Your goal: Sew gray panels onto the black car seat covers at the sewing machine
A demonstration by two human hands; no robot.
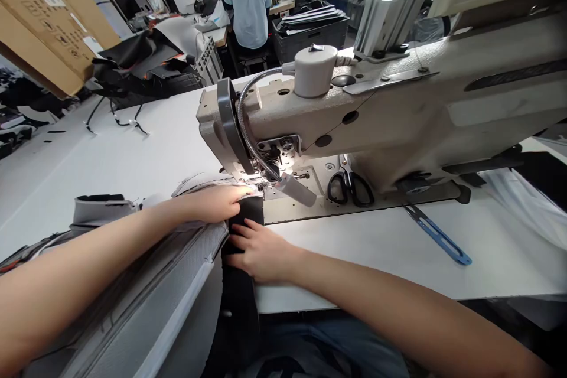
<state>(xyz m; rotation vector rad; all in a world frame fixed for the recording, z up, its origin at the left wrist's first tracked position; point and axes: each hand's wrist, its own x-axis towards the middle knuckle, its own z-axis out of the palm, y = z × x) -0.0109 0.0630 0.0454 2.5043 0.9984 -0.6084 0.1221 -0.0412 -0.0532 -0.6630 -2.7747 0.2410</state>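
At the needle end of the sewing machine (283,112), my left hand (221,202) has its fingers closed on the edge of a grey mesh fabric piece (177,271), close to the lit presser foot (261,180). Just below it, my right hand (268,251) lies with fingers spread on a black fabric strip (241,289), which runs from the foot down over the table's front edge. The grey piece bunches under my left forearm and hangs toward my lap. My left fingertips partly hide where the two layers meet.
Black-handled scissors (349,186) lie on the machine bed, and blue thread snips (438,236) on the white table (319,260). A flexible lamp (296,189) hangs right of the needle. Behind stand a cardboard box (53,18), dark fabric pieces (142,62) and a seated person (247,3).
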